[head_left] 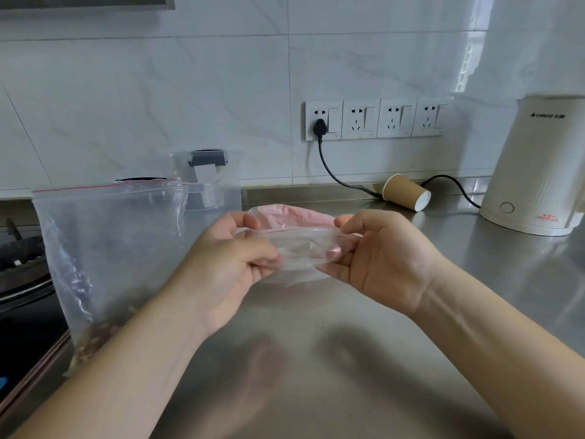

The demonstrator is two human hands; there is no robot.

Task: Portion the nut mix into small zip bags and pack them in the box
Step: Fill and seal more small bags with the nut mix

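small bag (300, 245): clear zip bag with a red seal line, held in the air over the middle of the desk (316, 359), between both hands; looks empty.
left hand (228, 264): fingers curled, pinching the bag's left end near the seal.
right hand (380, 258): thumb and fingers pinching the right end near the seal.
handling, small bag: judged very light, thin, limp and slick; it will sag and cling shut. best hold is at the two lips just under the red line, one lip per hand, to pull the mouth open.
big bag (117, 248): large clear zip bag standing at the left edge of the desk, beside the stove (22, 267); nut mix (95, 337) lies in its bottom. judged floppy above, weighted low; likely to slump or spill if tipped by the top alone, so support the base.
box (209, 182): clear container at the back of the desk, behind the big bag; contents unclear.
pink bag (294, 217): lies on the desk behind the hands.
other items: paper cup (406, 192) on its side at the back edge; kettle (538, 166) at the back right corner.
stage: judged as opening the small bag; no filling seen yet.
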